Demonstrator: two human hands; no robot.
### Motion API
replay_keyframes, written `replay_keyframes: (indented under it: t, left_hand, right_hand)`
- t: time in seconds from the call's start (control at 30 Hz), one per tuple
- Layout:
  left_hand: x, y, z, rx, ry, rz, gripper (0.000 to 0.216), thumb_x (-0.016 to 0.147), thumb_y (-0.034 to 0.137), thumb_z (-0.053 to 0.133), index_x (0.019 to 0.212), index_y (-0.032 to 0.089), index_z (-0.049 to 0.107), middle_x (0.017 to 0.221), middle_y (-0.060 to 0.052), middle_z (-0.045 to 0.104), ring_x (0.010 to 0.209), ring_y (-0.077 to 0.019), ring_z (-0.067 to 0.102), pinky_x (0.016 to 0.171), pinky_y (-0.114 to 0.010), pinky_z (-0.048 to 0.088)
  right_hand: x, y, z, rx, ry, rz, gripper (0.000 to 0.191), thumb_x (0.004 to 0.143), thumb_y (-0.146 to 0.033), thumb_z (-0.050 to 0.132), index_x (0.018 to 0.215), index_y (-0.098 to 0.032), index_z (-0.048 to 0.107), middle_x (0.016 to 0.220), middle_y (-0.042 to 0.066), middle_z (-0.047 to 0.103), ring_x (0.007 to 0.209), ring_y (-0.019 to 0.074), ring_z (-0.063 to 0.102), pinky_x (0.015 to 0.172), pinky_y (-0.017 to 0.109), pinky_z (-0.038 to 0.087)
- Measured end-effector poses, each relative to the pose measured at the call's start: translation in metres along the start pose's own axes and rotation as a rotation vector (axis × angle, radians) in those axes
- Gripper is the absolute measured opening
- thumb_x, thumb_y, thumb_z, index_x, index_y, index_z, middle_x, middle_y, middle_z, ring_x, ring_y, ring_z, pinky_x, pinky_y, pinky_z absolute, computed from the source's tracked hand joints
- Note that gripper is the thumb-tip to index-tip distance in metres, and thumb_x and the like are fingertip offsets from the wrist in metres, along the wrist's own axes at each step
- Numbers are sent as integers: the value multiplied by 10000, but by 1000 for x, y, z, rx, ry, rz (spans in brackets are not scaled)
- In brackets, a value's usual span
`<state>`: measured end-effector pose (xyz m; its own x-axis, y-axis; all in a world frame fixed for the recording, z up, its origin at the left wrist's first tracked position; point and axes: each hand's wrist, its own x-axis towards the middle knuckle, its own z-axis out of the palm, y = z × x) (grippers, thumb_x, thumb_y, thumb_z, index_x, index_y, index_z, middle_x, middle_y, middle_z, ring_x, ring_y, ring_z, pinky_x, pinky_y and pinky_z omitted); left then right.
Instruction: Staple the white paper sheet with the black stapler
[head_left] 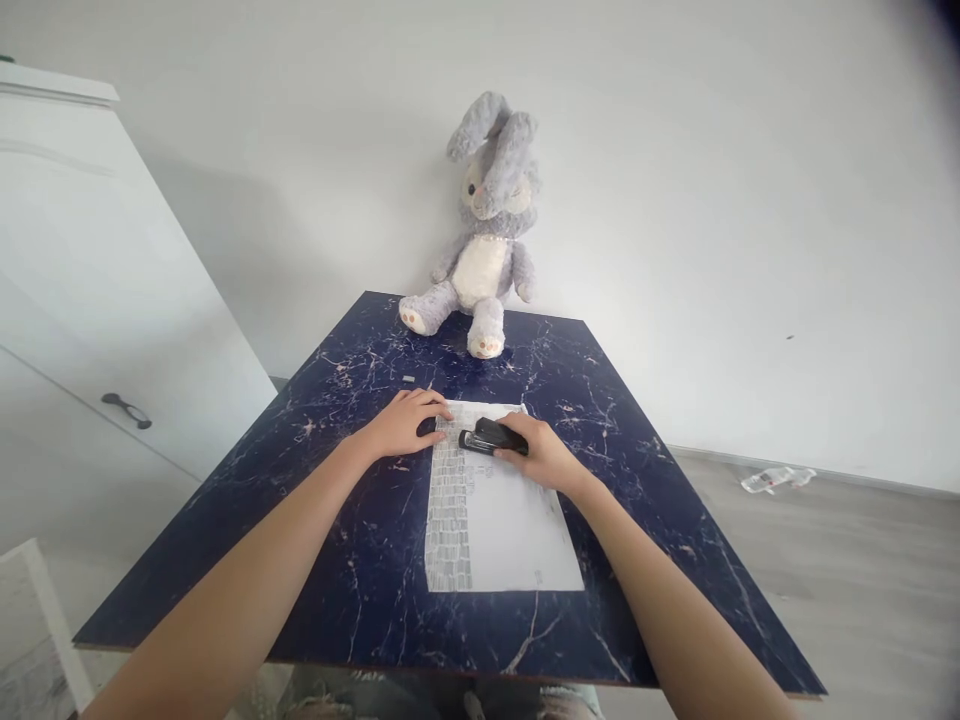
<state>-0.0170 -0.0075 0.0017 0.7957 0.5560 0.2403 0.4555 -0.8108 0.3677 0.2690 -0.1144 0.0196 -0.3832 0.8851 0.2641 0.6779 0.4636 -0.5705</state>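
Observation:
A black stapler (495, 436) is gripped in my right hand (541, 452), its front end pointing left over the upper part of a white sheet of paper (517, 530). Rows of small grey marks run down the sheet's left side. My left hand (409, 422) lies palm down at the paper's upper left edge, fingers stretched out and a little apart, with the fingertips touching the sheet. Whether the stapler presses on the paper or hovers just above it, I cannot tell.
A grey plush rabbit (484, 270) sits at the back of the dark blue marbled table (375, 560), against the wall. Near my left hand lies a small pale piece (408, 379). A white cabinet (112, 290) stands left; clear plastic packaging (776, 479) lies on the floor at right.

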Motion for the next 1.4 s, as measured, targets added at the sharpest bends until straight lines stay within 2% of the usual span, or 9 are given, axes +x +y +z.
replay_keyframes:
  t: [0.23,0.53,0.67,0.8,0.87,0.97,1.1,1.27,1.4]
  left_hand:
    - [-1,-2,1,-32,43,-5,314,930,403,591,1214,286,658,1316,-80,584,1256,-295,531,1081,-457,367]
    - [4,-13,7,-285,129,-36,368,1040,387,387,1272,238,631,1322,-95,615,1239,-255,559,1104,-425,394]
    - [4,-15,7,-394,128,-101,380,1040,397,375,1271,247,636,1334,-79,623,1245,-260,565,1106,-420,395]
    - [6,-8,7,-492,225,-134,349,1013,433,455,1195,235,677,1269,-80,663,1222,-272,581,1112,-437,388]
    - [9,1,10,-679,387,-199,336,992,461,506,1125,213,690,1229,-91,678,1208,-272,596,1118,-443,391]
    - [15,18,18,-1224,537,-366,323,959,475,583,1061,180,667,1186,-122,696,1136,-265,655,1054,-445,467]
    - [18,34,28,-1712,303,-521,253,907,359,705,1005,127,680,1058,-150,730,982,-227,705,912,-372,556]
    - [17,32,32,-1673,288,-485,191,897,282,730,977,110,705,1025,-122,742,929,-173,712,868,-279,560]
    - [18,25,33,-1517,358,-510,201,875,258,750,990,105,690,999,-129,751,904,-185,729,896,-324,572]
  right_hand:
    - [-4,19,-14,613,-193,132,470,967,-498,564,1336,-214,627,1320,104,667,1188,281,640,1044,478,484]
    - [-3,56,-12,1032,-302,225,573,791,-394,828,1313,-230,659,1397,114,624,1264,288,607,1125,485,425]
    - [-3,38,-10,781,-208,135,576,847,-445,761,1366,-240,619,1418,104,607,1299,299,576,1115,484,437]
    - [1,16,7,281,-57,81,397,856,-339,737,1237,-235,692,1143,61,747,1013,272,709,935,430,557]
    - [3,10,17,117,68,39,325,884,-260,684,1208,-237,695,1088,49,759,949,251,724,870,398,581]
    - [4,4,24,-153,267,-125,411,930,-117,555,1312,-242,639,1289,76,694,1175,271,660,988,445,543]
    - [4,-6,21,-528,314,-359,519,964,-12,446,1414,-241,565,1453,85,579,1362,282,520,1090,511,461]
    - [3,-16,16,-646,255,-474,491,981,-44,514,1429,-243,546,1439,81,592,1339,275,539,1065,481,475]
    - [4,-14,19,-529,356,-363,479,949,-14,489,1346,-249,616,1378,65,645,1311,260,559,1066,468,462]
